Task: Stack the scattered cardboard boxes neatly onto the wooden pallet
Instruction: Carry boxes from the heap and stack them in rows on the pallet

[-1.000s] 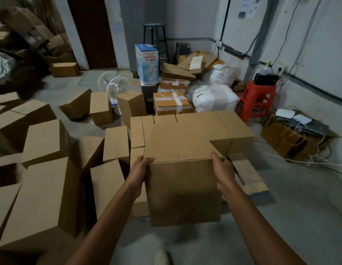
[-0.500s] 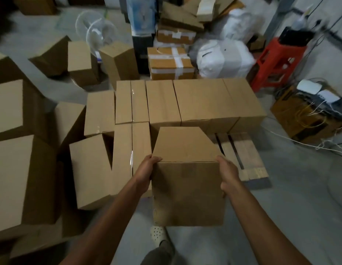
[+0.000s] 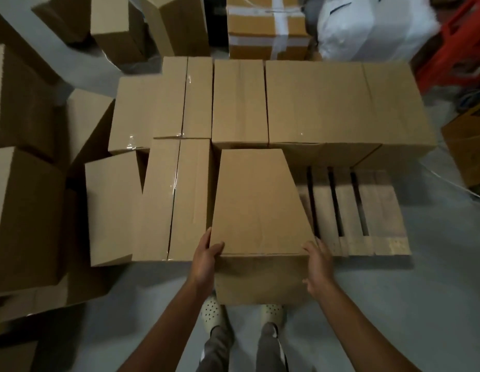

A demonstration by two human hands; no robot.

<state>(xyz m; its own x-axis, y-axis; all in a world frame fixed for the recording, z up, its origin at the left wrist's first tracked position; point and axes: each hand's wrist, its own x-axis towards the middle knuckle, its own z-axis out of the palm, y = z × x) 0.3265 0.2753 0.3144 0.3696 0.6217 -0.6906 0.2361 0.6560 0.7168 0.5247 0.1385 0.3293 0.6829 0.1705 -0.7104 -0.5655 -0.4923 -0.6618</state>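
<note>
Cardboard box, flaps closed, hangs over the near edge of the wooden pallet, beside the stacked boxes. Your left hand and right hand clasp its near top corners.

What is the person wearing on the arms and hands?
Nothing: the left hand and right hand are gloveless, no ring or watch visible, and both forearms are sleeveless down to the frame edge. Below, grey trousers and pale perforated clogs.
</note>
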